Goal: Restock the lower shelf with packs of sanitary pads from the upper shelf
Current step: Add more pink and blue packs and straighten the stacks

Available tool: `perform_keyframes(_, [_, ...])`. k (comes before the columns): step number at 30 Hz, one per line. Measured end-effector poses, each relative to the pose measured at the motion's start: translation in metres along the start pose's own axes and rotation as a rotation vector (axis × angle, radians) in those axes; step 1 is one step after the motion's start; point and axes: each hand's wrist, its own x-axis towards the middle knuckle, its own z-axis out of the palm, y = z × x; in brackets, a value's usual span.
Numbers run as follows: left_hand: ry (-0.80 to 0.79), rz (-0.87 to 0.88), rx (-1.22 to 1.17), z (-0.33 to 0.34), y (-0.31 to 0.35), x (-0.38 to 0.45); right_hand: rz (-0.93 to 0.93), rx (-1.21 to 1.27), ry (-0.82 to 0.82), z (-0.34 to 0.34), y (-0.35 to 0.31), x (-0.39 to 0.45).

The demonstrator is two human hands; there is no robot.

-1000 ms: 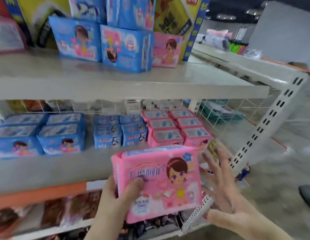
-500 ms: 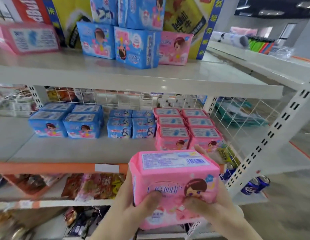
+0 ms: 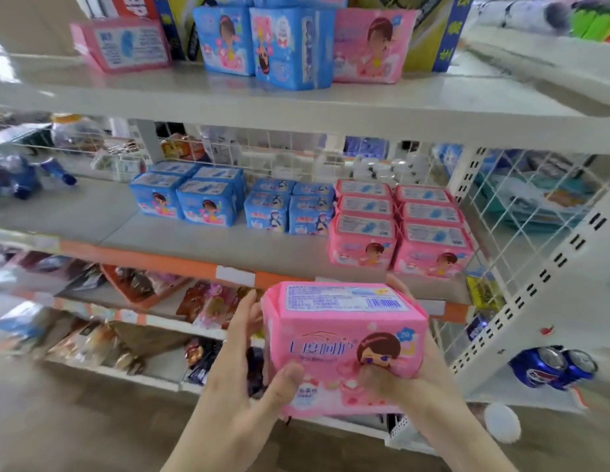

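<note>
The place is a shop aisle with metal shelving painted pale grey; the upright post [image 3: 549, 287] at the right has rows of small slots, and white wire grids [image 3: 521, 212] close the back and the side of the bays. The upper shelf [image 3: 296, 107] is a smooth flat board, and on it stand a pink pack turned backwards [image 3: 121, 46], two blue packs [image 3: 262, 42] and one more pink pack [image 3: 371, 46], all of soft glossy plastic film. The lower shelf [image 3: 201, 247] has an orange price strip along its front edge, and it carries blue packs [image 3: 191, 195] at the left, smaller blue packs [image 3: 290, 207] in the middle and two rows of pink packs [image 3: 399, 226] at the right, close beside the wire grid. Below are dark snack bags [image 3: 150, 287], rather blurred, and blue drink cans [image 3: 552, 367] lie at the lower right. The floor looks like plain grey concrete. In front of the lower shelf edge, in the air, a pink pack of sanitary pads [image 3: 344, 342] is held (a puffy, pillow-like block with a cartoon girl on the front and a barcode label on top). The left hand [image 3: 242, 376] grips its left end, thumb pressing on the front and fingers along the side. The right hand [image 3: 409, 379] grips the right end, thumb on the front face.
</note>
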Motion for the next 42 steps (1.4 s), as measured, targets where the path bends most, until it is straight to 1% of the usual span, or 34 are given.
perform_keyframes(2, [-0.034, -0.033, -0.113, 0.010, 0.001, -0.012, 0.005, 0.042, -0.070, 0.010, 0.011, -0.002])
perform_keyframes(5, [-0.019, -0.079, -0.202, 0.012, -0.001, -0.021, -0.001, 0.067, -0.121, 0.020, 0.018, -0.005])
perform_keyframes(8, [-0.042, -0.088, -0.295, 0.007, 0.001, -0.024, -0.034, 0.039, -0.120, 0.019, 0.020, -0.006])
perform_keyframes(13, [-0.075, -0.033, -0.409, -0.001, 0.000, -0.006, -0.099, -0.036, -0.089, 0.021, 0.010, -0.005])
perform_keyframes(15, [-0.071, -0.018, -0.435, -0.004, -0.005, -0.001, -0.103, -0.063, -0.104, 0.023, 0.005, -0.003])
perform_keyframes(20, [-0.082, -0.005, -0.475, -0.038, -0.015, 0.012, -0.081, -0.153, -0.078, 0.054, 0.003, 0.002])
perform_keyframes(23, [-0.085, -0.059, -0.485, -0.066, -0.026, 0.020, -0.048, -0.203, -0.101, 0.073, 0.006, 0.007])
perform_keyframes(25, [-0.054, -0.127, -0.526, -0.085, -0.036, 0.023, -0.040, -0.248, -0.088, 0.085, 0.008, 0.011])
perform_keyframes(27, [-0.008, -0.191, -0.598, -0.104, -0.048, 0.029, -0.112, -0.395, -0.035, 0.095, 0.010, 0.016])
perform_keyframes(29, [0.019, -0.246, -0.654, -0.124, -0.059, 0.036, -0.203, -0.578, 0.027, 0.103, 0.012, 0.024])
perform_keyframes(30, [0.025, -0.273, -0.675, -0.135, -0.064, 0.037, -0.240, -0.697, 0.033, 0.106, 0.015, 0.028])
perform_keyframes(33, [-0.003, -0.342, -0.707, -0.166, -0.078, 0.041, -0.427, -1.196, -0.036, 0.117, 0.029, 0.048])
perform_keyframes(35, [-0.052, -0.387, -0.659, -0.184, -0.082, 0.043, -0.596, -1.440, -0.114, 0.132, 0.042, 0.063])
perform_keyframes(36, [-0.079, -0.416, -0.616, -0.191, -0.084, 0.042, -0.660, -1.507, -0.155, 0.141, 0.048, 0.069])
perform_keyframes(38, [-0.137, -0.458, -0.499, -0.205, -0.086, 0.044, -0.752, -1.531, -0.200, 0.159, 0.055, 0.079])
perform_keyframes(40, [-0.193, -0.498, -0.398, -0.215, -0.084, 0.053, -0.825, -1.480, -0.234, 0.172, 0.058, 0.085])
perform_keyframes(42, [-0.300, -0.442, -0.416, -0.229, -0.084, 0.046, -0.867, -1.402, -0.267, 0.179, 0.061, 0.088])
